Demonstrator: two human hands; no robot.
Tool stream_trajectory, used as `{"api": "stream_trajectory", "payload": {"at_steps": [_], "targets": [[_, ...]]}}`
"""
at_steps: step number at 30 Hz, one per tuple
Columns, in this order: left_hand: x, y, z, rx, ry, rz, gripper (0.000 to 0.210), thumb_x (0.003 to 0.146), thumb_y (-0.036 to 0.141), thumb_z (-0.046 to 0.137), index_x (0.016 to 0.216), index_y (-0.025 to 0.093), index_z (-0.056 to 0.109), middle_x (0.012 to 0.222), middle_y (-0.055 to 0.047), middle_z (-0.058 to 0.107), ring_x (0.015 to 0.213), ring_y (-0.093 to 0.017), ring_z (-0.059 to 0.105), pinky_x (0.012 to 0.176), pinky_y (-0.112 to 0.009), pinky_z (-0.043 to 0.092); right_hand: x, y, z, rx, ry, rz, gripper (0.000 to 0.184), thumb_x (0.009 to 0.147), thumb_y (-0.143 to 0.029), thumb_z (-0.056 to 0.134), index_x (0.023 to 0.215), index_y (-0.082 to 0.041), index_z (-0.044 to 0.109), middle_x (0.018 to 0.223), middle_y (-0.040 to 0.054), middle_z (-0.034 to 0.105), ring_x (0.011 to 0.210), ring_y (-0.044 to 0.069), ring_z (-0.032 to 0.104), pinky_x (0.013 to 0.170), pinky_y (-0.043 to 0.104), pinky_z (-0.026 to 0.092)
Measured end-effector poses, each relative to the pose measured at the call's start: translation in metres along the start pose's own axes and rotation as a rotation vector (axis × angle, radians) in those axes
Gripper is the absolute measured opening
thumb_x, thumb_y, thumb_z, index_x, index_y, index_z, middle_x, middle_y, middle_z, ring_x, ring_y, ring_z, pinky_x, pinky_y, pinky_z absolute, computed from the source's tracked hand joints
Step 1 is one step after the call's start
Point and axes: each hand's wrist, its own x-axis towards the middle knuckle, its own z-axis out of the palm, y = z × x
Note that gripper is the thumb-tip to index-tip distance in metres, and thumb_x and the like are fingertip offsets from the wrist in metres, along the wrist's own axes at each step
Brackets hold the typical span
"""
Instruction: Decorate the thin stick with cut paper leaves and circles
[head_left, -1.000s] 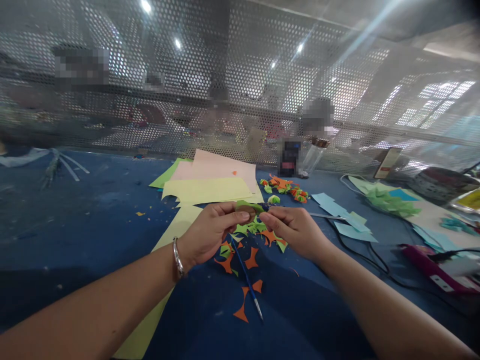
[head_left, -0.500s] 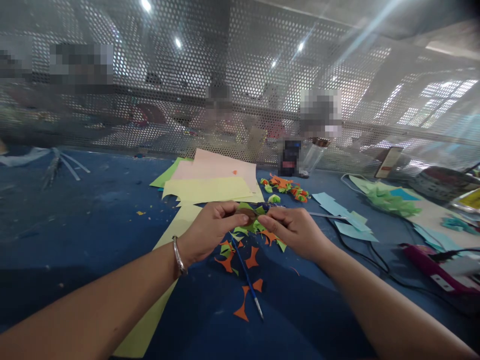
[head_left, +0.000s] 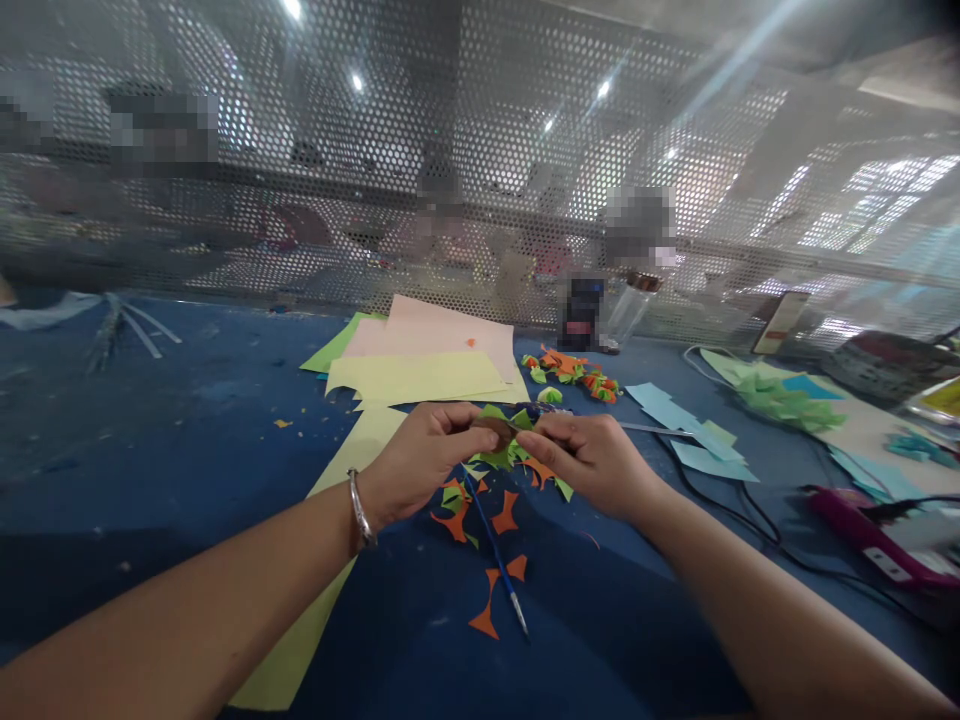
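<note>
A small green paper piece [head_left: 492, 413] with a brownish part below it is pinched by the fingertips of my left hand [head_left: 420, 455], which wears a silver bangle [head_left: 360, 508]. Close beside it, my right hand [head_left: 589, 455] is closed, thumb and finger at the piece's right edge; what sits inside this grip is hidden. Behind the right hand show a dark purple object [head_left: 536, 409] and a thin silver strip [head_left: 652, 431]; I cannot tell whether they join. Beneath the hands lie green and orange paper scraps [head_left: 505, 512] and a blue-handled paintbrush [head_left: 495, 550].
Yellow paper [head_left: 420, 376] and pink paper [head_left: 450, 325] lie ahead. Folded orange and green pieces [head_left: 574, 370] stand behind the right hand. To the right are light blue paper [head_left: 686, 425], black cables [head_left: 720, 510] and a magenta power strip [head_left: 877, 540]. A perforated metal screen [head_left: 480, 150] borders the table.
Both hands stay in nearly the same place, still together at the green paper piece. The view has shifted only slightly.
</note>
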Motion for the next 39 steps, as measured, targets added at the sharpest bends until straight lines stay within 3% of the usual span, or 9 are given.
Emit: {"api": "stream_trajectory", "payload": {"at_steps": [13, 39], "targets": [[0.0014, -0.0024, -0.0016, 0.144, 0.029, 0.033, 0.007, 0.077, 0.021, 0.070, 0.077, 0.015, 0.074, 0.077, -0.002, 0.070, 0.075, -0.013, 0.059, 0.074, -0.027, 0.044, -0.0004, 0.0028, 0.0028, -0.001, -0.014, -0.006, 0.048, 0.098, -0.050, 0.047, 0.063, -0.020, 0.035, 0.059, -0.0052, 0.033, 0.055, 0.009, 0.031, 0.052, 0.027, 0.025], [-0.0030, 0.0006, 0.0050, 0.041, 0.005, -0.037, 0.013, 0.072, 0.018, 0.070, 0.082, 0.018, 0.079, 0.081, -0.003, 0.073, 0.079, -0.014, 0.062, 0.079, -0.028, 0.045, -0.0007, 0.0051, 0.0016, -0.088, -0.006, -0.066, 0.047, 0.099, -0.052, 0.045, 0.064, -0.020, 0.041, 0.059, -0.0040, 0.039, 0.054, 0.009, 0.037, 0.053, 0.027, 0.025]]}}
